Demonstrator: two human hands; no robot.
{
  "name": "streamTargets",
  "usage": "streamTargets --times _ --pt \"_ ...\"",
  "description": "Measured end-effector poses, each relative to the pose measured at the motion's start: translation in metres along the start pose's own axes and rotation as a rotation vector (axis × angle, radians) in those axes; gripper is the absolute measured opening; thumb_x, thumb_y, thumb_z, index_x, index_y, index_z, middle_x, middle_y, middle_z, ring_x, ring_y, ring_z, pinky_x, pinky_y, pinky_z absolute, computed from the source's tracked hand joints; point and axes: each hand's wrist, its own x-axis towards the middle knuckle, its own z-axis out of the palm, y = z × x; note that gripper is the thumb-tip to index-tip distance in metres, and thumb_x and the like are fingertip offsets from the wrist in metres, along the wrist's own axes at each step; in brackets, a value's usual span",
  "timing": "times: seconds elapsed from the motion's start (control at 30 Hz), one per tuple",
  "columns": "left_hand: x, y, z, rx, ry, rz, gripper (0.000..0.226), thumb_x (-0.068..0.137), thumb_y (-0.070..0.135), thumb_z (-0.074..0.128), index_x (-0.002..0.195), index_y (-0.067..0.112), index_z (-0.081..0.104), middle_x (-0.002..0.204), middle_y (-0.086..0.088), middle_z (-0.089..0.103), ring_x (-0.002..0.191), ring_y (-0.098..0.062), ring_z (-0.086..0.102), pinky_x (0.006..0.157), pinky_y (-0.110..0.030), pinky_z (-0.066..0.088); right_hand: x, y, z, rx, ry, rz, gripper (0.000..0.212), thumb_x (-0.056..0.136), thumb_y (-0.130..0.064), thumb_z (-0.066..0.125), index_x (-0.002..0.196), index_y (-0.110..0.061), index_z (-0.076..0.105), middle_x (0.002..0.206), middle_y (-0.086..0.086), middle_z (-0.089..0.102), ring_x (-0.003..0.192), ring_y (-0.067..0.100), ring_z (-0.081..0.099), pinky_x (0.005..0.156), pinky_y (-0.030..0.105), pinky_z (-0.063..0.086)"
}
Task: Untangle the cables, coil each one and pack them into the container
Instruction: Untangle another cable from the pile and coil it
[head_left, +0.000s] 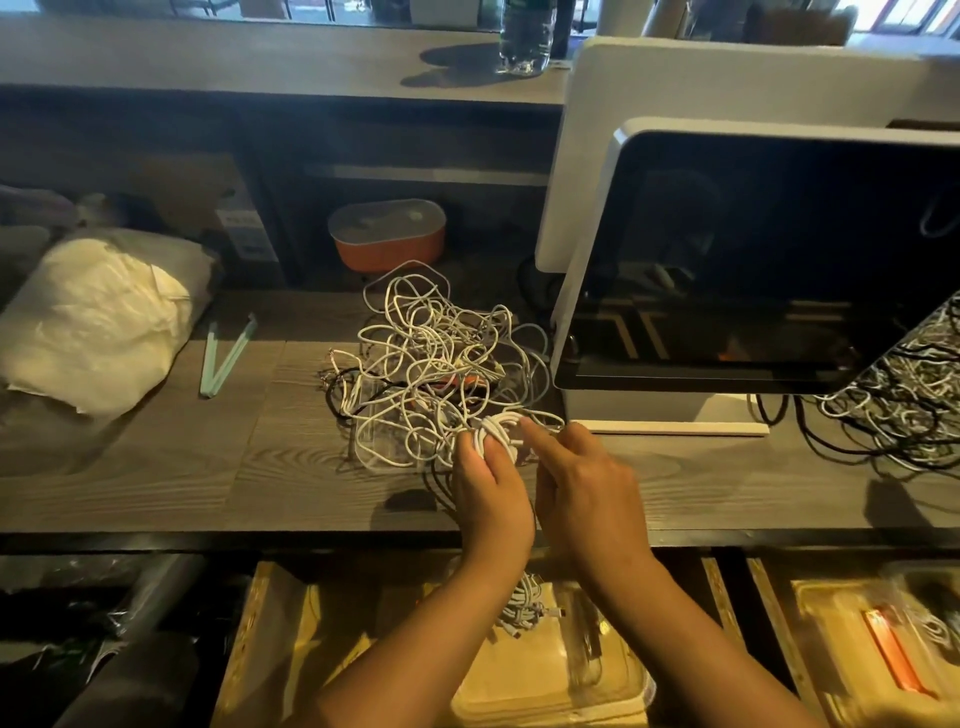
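A tangled heap of white and black cables (441, 358) lies on the wooden desk (156, 467), partly over a clear plastic container (379, 441). My left hand (491, 493) grips a small coil of white cable (501, 428) at the near edge of the heap. My right hand (582, 488) is just to the right, its forefinger stretched out and touching the coil. Below the desk edge, coiled white cables (524, 608) lie in a drawer.
A screen on a white stand (753, 260) rises at the right, with more tangled cables (904, 395) beside it. An orange box with a grey lid (387, 234) sits behind the heap. A white bag (98, 317) and green strips (223, 356) lie at the left.
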Motion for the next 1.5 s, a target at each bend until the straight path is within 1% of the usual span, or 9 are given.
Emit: streamTargets --times 0.13,0.3,0.4,0.57,0.77,0.93,1.1,1.37,1.5 --pt "0.006 -0.008 -0.002 -0.008 0.021 -0.010 0.025 0.100 0.014 0.033 0.109 -0.002 0.050 0.098 -0.016 0.056 0.096 -0.032 0.054 0.068 -0.025 0.032 0.001 0.002 0.000 0.003 -0.087 -0.107 0.041 0.065 -0.009 0.083 0.103 -0.017 0.068 0.075 0.001 0.061 0.052 0.014 0.055 0.044 0.018 0.032" --pt "0.009 -0.006 -0.004 -0.149 -0.017 -0.135 0.025 0.101 0.015 0.031 0.115 0.003 0.049 0.105 -0.011 0.055 0.094 -0.020 0.053 0.072 -0.026 0.040 0.002 -0.001 0.003 0.266 -0.042 -0.079 0.029 0.088 -0.020 0.051 0.111 -0.014 0.067 0.085 0.002 0.063 0.068 0.011 0.057 0.055 0.015 0.040" --pt "0.012 -0.011 -0.006 -0.229 -0.005 -0.185 0.023 0.101 0.014 0.030 0.110 0.005 0.050 0.101 -0.013 0.056 0.085 -0.016 0.052 0.071 -0.025 0.040 0.004 -0.003 0.001 0.354 -0.040 -0.015 0.029 0.083 -0.010 0.062 0.112 -0.012 0.064 0.085 0.000 0.067 0.070 0.003 0.056 0.061 0.008 0.040" --pt "0.013 -0.018 -0.010 -0.156 0.007 -0.099 0.019 0.101 0.016 0.031 0.105 0.009 0.049 0.090 -0.004 0.052 0.076 -0.013 0.047 0.060 -0.016 0.036 0.008 -0.004 -0.003 0.196 -0.207 -0.050 0.007 0.080 -0.008 0.070 0.086 -0.012 0.070 0.071 0.000 0.061 0.055 0.013 0.054 0.044 0.029 0.048" --pt "0.005 -0.023 -0.018 -0.132 -0.096 0.051 0.027 0.100 0.011 0.034 0.076 0.023 0.039 0.072 -0.002 0.042 0.063 -0.011 0.037 0.055 -0.015 0.032 0.018 -0.012 -0.009 0.092 -0.341 -0.037 0.020 0.090 -0.017 0.053 0.082 -0.013 0.071 0.078 0.001 0.061 0.062 0.016 0.056 0.055 0.030 0.049" --pt "0.007 -0.028 -0.018 -0.311 -0.146 -0.199 0.041 0.096 0.043 0.032 0.080 0.009 0.049 0.076 -0.013 0.048 0.071 -0.022 0.048 0.059 -0.031 0.039 0.018 -0.018 -0.015 0.157 -0.399 -0.005 0.016 0.094 -0.014 0.046 0.099 -0.012 0.062 0.091 0.004 0.063 0.072 0.019 0.055 0.060 0.027 0.045" --pt "0.003 -0.037 -0.022 0.018 -0.152 0.116 0.018 0.099 0.014 0.035 0.082 0.019 0.039 0.076 0.000 0.046 0.066 -0.009 0.040 0.058 -0.015 0.033 0.015 -0.010 -0.008 0.173 -0.424 -0.045 0.022 0.095 -0.018 0.047 0.095 -0.014 0.069 0.091 0.000 0.063 0.074 0.016 0.058 0.066 0.030 0.051" --pt "0.012 -0.038 -0.023 0.116 -0.103 0.145 0.012 0.099 0.009 0.037 0.088 0.010 0.042 0.074 0.005 0.045 0.066 -0.004 0.042 0.057 -0.012 0.033 0.006 -0.011 -0.001 0.383 -0.454 0.021 0.015 0.089 -0.005 0.053 0.088 -0.010 0.067 0.081 0.000 0.059 0.073 0.010 0.049 0.063 0.022 0.041" --pt "0.012 -0.036 -0.025 0.095 -0.135 0.178 0.016 0.099 0.013 0.038 0.085 0.015 0.045 0.076 0.002 0.049 0.066 -0.007 0.045 0.055 -0.014 0.033 0.005 -0.008 -0.003 0.602 -0.440 0.247 0.015 0.090 -0.011 0.061 0.096 -0.022 0.070 0.084 -0.007 0.068 0.076 0.004 0.061 0.070 0.019 0.053"
